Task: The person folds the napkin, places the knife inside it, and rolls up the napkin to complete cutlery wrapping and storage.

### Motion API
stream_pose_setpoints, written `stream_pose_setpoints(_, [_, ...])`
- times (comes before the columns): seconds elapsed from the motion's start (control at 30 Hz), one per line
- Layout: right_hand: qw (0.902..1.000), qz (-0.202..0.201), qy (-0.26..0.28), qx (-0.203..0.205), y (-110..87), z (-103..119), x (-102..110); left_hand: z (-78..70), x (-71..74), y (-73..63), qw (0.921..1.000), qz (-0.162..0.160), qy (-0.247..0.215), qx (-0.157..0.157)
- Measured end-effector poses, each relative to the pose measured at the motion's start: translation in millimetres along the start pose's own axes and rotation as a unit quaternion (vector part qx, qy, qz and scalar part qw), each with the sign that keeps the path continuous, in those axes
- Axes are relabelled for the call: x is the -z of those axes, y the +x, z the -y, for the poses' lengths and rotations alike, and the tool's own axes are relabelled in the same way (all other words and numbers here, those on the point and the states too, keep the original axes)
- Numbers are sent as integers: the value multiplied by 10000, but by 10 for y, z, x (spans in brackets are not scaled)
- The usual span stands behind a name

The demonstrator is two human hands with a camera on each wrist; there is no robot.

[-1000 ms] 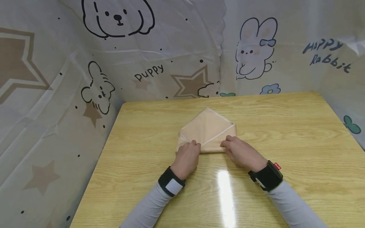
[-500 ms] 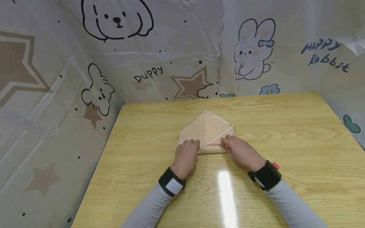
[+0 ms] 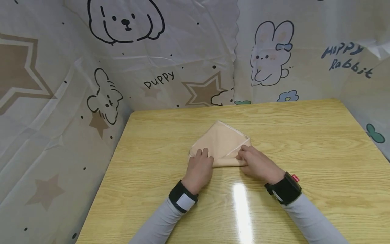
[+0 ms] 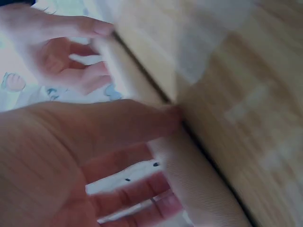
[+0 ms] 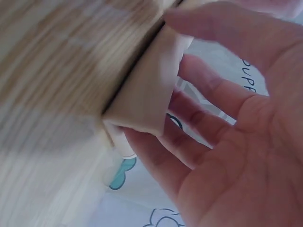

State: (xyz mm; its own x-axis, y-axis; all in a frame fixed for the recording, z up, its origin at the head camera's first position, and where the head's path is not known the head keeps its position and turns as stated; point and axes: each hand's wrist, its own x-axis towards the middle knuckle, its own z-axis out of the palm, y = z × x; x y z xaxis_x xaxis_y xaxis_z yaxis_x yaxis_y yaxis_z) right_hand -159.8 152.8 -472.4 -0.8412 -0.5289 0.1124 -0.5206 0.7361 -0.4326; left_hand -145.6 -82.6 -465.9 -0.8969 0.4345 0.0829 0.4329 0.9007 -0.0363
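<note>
A peach cloth with pale seamed edges lies folded on the table, its far end coming to a point. Along its near side runs a thick rolled edge. My left hand grips the left part of this roll, thumb at the table side and fingers laid over the top. At the roll's right end my right hand holds it between thumb and fingers. The right wrist view shows the folded end of the roll against the fingertips. The cloth's near left corner is hidden behind the left hand in the head view.
The wooden table carries a bright light reflection in front of the cloth. Printed curtains with cartoon animals and stars hang along its back and sides. A dark band is strapped on each wrist.
The cloth has shifted slightly toward me, and its near edge is rolled thicker. My left fingers have stretched further forward over the cloth; the right hand stays almost in place.
</note>
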Motion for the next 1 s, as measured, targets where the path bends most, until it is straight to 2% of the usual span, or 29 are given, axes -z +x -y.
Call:
stream_pose_setpoints(0.2, [10000, 27, -89, -18, -27, -1, 14, -26, -15, 1, 9991, -278, -18, -322])
stream_pose_setpoints(0.37, [9998, 74, 199, -30, -25, -10, 30, -37, -12, 4, 9991, -258, -179, -278])
stream_pose_setpoints(0.47, [9999, 67, 133, 63, -27, -15, 44, -40, 1, 11, 9992, -216, -197, -257])
stream_pose_setpoints(0.63, [9995, 43, -190, 245, -22, -17, 72, -36, 27, 15, 9989, -266, 99, -365])
stream_pose_setpoints(0.77, [9995, 29, -148, 264, -6, -20, 77, -24, 40, 14, 9980, -272, 312, -474])
stream_pose_setpoints(0.87, [9995, 12, -167, 258, 0, -31, 63, -6, 37, 17, 9981, -250, 233, -513])
stream_pose_setpoints(1.0, [9995, 75, -228, 190, -9, -30, 56, 24, 29, 23, 9984, -207, -103, -507])
